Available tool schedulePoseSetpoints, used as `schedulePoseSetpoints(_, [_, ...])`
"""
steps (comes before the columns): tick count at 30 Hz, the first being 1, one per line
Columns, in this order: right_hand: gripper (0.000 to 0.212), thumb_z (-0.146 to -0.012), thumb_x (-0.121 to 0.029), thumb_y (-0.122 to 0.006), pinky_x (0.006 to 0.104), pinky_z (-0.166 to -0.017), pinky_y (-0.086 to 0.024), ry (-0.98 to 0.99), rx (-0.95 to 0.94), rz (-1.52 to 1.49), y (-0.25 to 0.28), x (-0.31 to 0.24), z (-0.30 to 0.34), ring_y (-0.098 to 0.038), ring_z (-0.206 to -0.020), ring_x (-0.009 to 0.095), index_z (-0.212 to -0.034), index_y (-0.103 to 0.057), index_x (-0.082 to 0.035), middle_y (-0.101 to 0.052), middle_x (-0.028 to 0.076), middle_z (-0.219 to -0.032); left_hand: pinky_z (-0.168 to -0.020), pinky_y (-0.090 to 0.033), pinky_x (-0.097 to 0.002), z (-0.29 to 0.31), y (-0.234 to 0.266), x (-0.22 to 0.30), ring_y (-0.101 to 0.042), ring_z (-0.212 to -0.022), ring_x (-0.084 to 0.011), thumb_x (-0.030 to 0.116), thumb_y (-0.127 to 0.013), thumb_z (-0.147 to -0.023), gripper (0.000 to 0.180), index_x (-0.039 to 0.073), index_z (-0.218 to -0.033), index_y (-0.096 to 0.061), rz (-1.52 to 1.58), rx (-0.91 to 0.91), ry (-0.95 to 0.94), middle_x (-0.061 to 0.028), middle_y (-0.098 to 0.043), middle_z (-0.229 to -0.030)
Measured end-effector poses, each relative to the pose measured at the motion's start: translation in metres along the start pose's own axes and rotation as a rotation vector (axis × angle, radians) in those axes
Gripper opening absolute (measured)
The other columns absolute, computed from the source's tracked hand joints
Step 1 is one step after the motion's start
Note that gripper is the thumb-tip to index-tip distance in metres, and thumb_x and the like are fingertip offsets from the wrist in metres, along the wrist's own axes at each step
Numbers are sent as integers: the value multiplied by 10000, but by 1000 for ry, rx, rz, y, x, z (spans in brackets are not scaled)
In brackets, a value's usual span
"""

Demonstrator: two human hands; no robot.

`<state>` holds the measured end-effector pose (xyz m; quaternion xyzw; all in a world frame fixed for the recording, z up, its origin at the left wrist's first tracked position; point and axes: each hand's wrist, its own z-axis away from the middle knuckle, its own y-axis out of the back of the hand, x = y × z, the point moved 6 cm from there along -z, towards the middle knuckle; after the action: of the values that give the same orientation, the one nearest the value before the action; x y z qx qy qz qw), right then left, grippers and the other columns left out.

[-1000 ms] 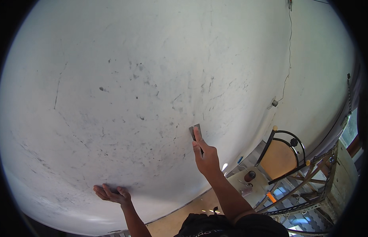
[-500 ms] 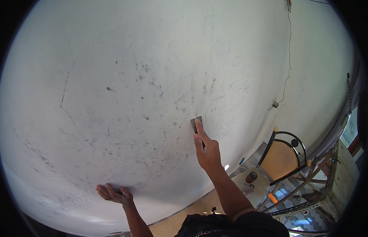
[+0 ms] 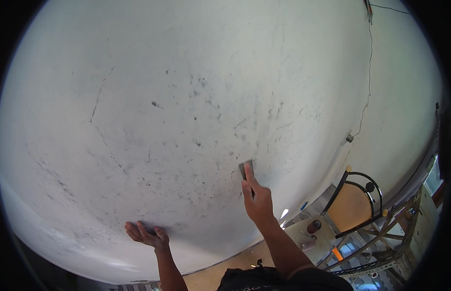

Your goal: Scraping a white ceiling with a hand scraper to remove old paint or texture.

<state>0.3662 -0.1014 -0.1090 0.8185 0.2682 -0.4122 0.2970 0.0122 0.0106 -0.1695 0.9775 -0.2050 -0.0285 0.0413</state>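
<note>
A white wall, marked with dark smudges, scratches and fine cracks, fills most of the view. My right hand is closed round a putty knife, its index finger stretched along the dull grey blade. The blade's wide end lies against the wall, just right of the smudged patch; most of the handle is hidden in my fist. Lower and to the left, my left hand rests on the wall with its fingers apart and nothing in it.
At the lower right stands a chair with a tan back and black frame, beside a wood and metal frame. A dark red cup stands near it. A thin cable runs down to a small box on the wall.
The putty knife has slid down and slightly left along the wall in my right hand. My left hand stays on the wall. The whole view has shifted a little.
</note>
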Motion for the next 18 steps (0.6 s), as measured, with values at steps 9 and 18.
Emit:
schedulePoseSetpoints(9, [483, -1051, -225, -523, 294, -934, -491, 31, -24, -5, -13, -9, 17, -646, -1192, 341, -1473, -456, 1, -609, 240, -1340, -1199, -165, -585, 12, 0, -10, -189, -1504, -437, 438, -387, -1055, 573, 47, -1473, -396, 67, -34, -3, -245, -261, -1612])
schedulePoseSetpoints(18, [480, -1052, -226, -515, 299, -855, -515, 113, 4, 51, -25, -15, 10, -706, -1075, 305, -1474, -455, -6, -582, 220, -1385, -1210, -127, -570, 15, 6, -36, -168, -1512, -435, 483, -353, -1059, 649, 41, -1533, -333, 34, -153, -8, -251, -217, -1627])
